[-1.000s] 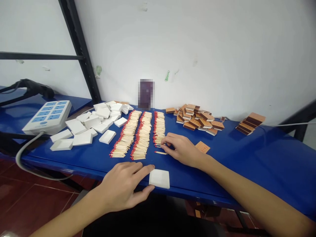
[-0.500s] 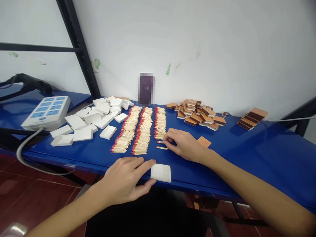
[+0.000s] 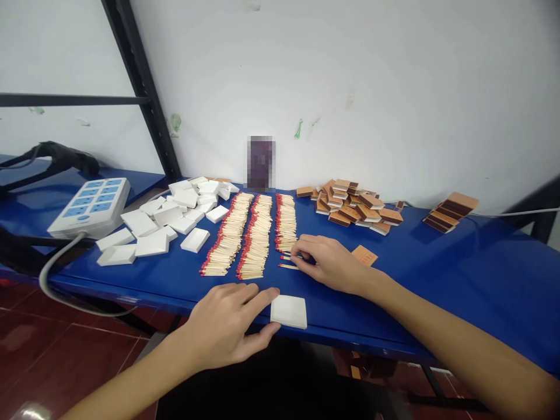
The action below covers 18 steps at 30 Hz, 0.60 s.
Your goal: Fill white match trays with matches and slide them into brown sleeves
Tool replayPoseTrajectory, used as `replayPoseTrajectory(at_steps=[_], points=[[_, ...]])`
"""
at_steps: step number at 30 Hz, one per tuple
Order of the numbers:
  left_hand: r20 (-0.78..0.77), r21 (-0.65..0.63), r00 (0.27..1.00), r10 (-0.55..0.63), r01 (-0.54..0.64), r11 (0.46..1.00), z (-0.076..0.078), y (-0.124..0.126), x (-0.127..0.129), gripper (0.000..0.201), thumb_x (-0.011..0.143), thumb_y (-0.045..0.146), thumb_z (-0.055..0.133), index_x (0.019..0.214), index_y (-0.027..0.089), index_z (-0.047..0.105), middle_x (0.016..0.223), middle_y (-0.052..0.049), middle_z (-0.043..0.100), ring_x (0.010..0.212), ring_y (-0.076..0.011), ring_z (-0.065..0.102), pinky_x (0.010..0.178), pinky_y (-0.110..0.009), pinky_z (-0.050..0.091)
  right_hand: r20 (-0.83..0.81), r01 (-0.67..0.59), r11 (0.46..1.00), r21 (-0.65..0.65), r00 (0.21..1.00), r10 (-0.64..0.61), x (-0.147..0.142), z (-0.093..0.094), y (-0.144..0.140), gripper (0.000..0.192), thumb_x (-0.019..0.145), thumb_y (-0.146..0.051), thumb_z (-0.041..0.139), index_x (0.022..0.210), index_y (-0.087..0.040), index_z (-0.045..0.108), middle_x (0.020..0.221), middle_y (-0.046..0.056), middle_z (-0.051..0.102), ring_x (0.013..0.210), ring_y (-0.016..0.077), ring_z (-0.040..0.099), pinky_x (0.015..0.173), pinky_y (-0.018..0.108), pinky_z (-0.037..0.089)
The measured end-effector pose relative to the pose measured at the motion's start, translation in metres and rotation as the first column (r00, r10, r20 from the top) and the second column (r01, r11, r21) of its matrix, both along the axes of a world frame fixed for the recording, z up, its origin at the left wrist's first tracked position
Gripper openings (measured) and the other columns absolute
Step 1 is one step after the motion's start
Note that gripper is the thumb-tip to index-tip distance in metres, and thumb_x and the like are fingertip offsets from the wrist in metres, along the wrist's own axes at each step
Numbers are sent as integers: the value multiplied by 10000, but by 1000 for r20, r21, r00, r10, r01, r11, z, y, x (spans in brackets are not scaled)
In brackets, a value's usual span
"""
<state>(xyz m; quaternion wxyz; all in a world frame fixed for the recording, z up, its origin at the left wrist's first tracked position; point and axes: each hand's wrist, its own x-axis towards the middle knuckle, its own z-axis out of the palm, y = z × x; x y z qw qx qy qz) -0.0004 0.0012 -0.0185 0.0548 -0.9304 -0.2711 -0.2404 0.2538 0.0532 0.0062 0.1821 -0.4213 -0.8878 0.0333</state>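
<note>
White tray: a small white cardboard tray (image 3: 288, 311) lies flat, open side up, at the near edge of my blue table (image 3: 437, 274); shallow, square-cornered, nothing in it that I can see.
My left hand: my left hand (image 3: 227, 326) rests at the table edge, fingers loosely spread, forefinger and thumb touching the tray's left side; it steadies the tray and grips nothing.
My right hand: my right hand (image 3: 328, 262) lies palm down just right of the matches, fingertips curled narrow onto a few loose matches (image 3: 289, 261) at the near end of the right-hand row; whether one is actually pinched I cannot tell.
Matches: three long rows of matches (image 3: 256, 236) run away from me, pale wooden sticks with red heads on the left; the right-hand row is the shortest.
Left side: a heap of white trays (image 3: 166, 224), and beside it a white power strip (image 3: 90, 207) with blue sockets.
Right side: a pile of brown box sleeves (image 3: 350, 207), a small stack of sleeves (image 3: 450, 213) well apart, and one flat brown sleeve (image 3: 364, 255) just beyond my right wrist.
</note>
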Motion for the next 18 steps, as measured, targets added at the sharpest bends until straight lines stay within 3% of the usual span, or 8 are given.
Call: replayPoseTrajectory(at_steps=[6, 12, 18], points=[[-6, -9, 1000, 6, -6, 1000, -1, 0, 0, 322, 951, 369, 495, 1221, 196, 535, 887, -31, 688, 714, -228, 681, 590, -356, 524, -33, -24, 995, -94, 999, 21, -2, 3, -5, 160, 942, -236, 519, 795, -193, 564, 737, -7, 569, 652, 121, 485, 604, 245, 334], [14, 12, 1000, -3, 3, 1000, 0, 0, 0, 313, 951, 369, 491, 1201, 188, 544, 896, -36, 695, 703, -227, 678, 586, -358, 529, -53, 71, 997, 27, 996, -69, -1, -1, 1, 133, 943, -224, 516, 850, -179, 599, 773, 14, 587, 656, 130, 496, 614, 256, 341], [10, 2, 1000, -2, 2, 1000, 0, 0, 1, 319, 939, 363, 507, 1199, 185, 553, 844, -22, 677, 672, -210, 662, 570, -338, 512, -1, 48, 999, 16, 999, -48, -1, -4, 4, 157, 935, -195, 511, 805, -185, 599, 766, 16, 594, 660, 135, 504, 610, 254, 338]])
